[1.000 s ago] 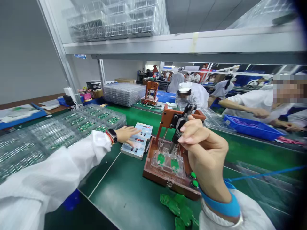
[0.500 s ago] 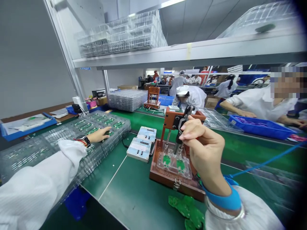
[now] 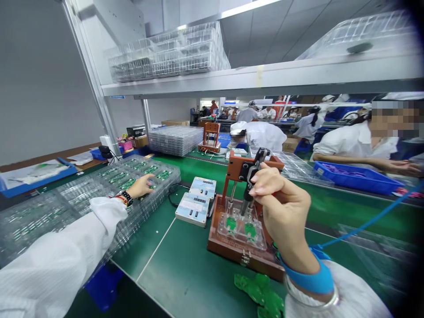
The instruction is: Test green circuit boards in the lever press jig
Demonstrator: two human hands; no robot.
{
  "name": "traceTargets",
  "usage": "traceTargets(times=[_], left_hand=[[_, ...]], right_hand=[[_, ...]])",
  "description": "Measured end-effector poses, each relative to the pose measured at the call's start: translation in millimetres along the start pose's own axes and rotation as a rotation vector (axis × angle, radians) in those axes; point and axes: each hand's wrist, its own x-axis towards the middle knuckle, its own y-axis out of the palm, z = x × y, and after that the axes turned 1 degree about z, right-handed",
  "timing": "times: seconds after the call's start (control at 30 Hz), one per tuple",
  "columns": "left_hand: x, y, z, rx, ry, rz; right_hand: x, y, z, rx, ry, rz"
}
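Note:
My right hand [image 3: 283,198] is closed around the black-handled lever [image 3: 249,187] of a test fixture [image 3: 243,251] with an orange-brown frame and wooden base. Under the fixture's clear plate [image 3: 241,232] sit two small green circuit boards [image 3: 251,229]. To the left, my left hand [image 3: 141,185] reaches into a clear plastic tray [image 3: 172,176] of green circuit boards [image 3: 130,183]. Its fingers are bent and apart over the boards near the tray's right side; whether the fingertips touch a board is unclear.
Two white meter boxes [image 3: 193,208] stand between tray and fixture. Green scraps [image 3: 260,291] lie in front of the fixture. Stacked clear trays [image 3: 175,139] and a blue bin [image 3: 357,179] are farther back. A blue cord [image 3: 367,223] runs from my right wrist. Co-workers sit opposite.
My left hand has shifted slightly, and its fingers are more bent over the tray. My right hand stays on the lever. A co-worker at the right has drawn a hand back from the blue bin.

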Motion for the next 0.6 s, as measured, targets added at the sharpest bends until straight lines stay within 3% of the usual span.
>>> traceTargets(times=[0.3,0.4,0.6], left_hand=[[4.0,-0.6,-5.2,-0.054,-0.005,-0.017],[1.5,-13.9,-8.8,-0.078,0.016,0.008],[-11.2,-47.1,-9.8,-0.072,0.036,0.199]], right_hand=[[-0.4,0.1,-0.8,-0.002,-0.021,0.003],[-0.9,-0.1,-1.4,-0.006,-0.019,-0.004],[-1.3,0.0,-3.0,0.008,-0.033,-0.003]])
